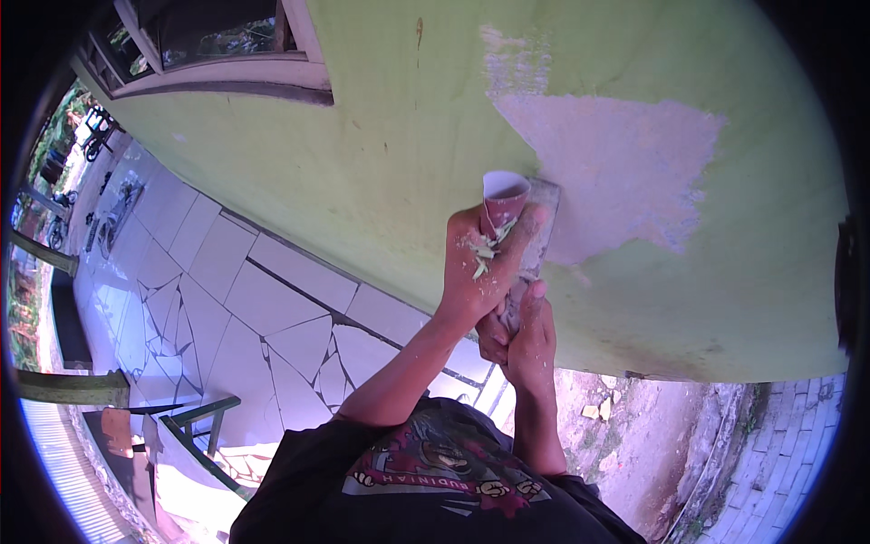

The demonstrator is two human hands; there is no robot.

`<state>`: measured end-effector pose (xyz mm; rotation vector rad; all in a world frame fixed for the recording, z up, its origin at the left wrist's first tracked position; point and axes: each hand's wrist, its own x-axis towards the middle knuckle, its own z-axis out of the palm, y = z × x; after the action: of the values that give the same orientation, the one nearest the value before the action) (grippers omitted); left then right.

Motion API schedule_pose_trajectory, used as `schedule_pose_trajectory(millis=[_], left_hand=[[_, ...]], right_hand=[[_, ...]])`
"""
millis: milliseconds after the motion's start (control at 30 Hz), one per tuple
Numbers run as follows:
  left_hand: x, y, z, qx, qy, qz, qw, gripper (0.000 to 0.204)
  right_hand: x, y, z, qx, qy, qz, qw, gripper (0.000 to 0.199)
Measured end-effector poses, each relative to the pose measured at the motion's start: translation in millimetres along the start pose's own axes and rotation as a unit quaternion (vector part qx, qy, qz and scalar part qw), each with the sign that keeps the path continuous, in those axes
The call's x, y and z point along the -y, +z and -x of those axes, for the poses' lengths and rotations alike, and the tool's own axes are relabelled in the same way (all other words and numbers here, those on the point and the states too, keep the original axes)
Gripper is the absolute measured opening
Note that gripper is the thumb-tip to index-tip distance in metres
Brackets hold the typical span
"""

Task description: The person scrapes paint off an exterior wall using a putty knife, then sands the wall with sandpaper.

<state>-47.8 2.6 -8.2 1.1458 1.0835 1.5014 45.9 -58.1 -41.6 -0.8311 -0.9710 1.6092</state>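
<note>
Green paint: covers most of the wall [390,172] I can see, including below the window [227,45]; by area, most of it looks untouched.
Bare patch [625,163]: pale and ragged-edged, stripped back with hardly any green inside it. Biggest finished-looking area, small share of the wall.
Streaky strip [517,63]: runs up from the patch's upper left corner, green showing through. I'd call it part done.
Scraper [544,231]: flat grey blade, up by the left edge of the bare patch. Contact with the wall hard to judge from this angle.
Left hand [469,272]: curled closed around a reddish-brown roll [505,201], pale inside, thumb laid along the blade.
Right hand [533,349]: closed around the scraper's lower end, just below the left.
Green flakes [485,256]: caught on the left hand by the roll, fits paint coming off.
Remaining: green on every side of the patch, plus the streaks, if the whole wall counts; nothing marks a limit.
</note>
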Motion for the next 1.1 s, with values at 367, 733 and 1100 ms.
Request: schedule_pose_trajectory(millis=[367, 733, 1100], left_hand=[[38.5, 2.9, -8.7, -0.040, 0.079, -0.006, 0.996, 0.034], [101.2, 34.6, 47.6, -0.026, -0.121, 0.064, 0.990, 0.047], [108.3, 63.7, 66.0, 0.008, -0.237, 0.284, 0.929, 0.026]], right_hand=[[-15.5, -4.3, 0.2, -0.049, 0.031, -0.002, 0.998, 0.053], [-37.2, -57.1, 33.4, -0.112, 0.070, 0.085, 0.988, 0.056], [-9.0, -112.9, 53.9, -0.041, 0.169, -0.081, 0.981, 0.048]])
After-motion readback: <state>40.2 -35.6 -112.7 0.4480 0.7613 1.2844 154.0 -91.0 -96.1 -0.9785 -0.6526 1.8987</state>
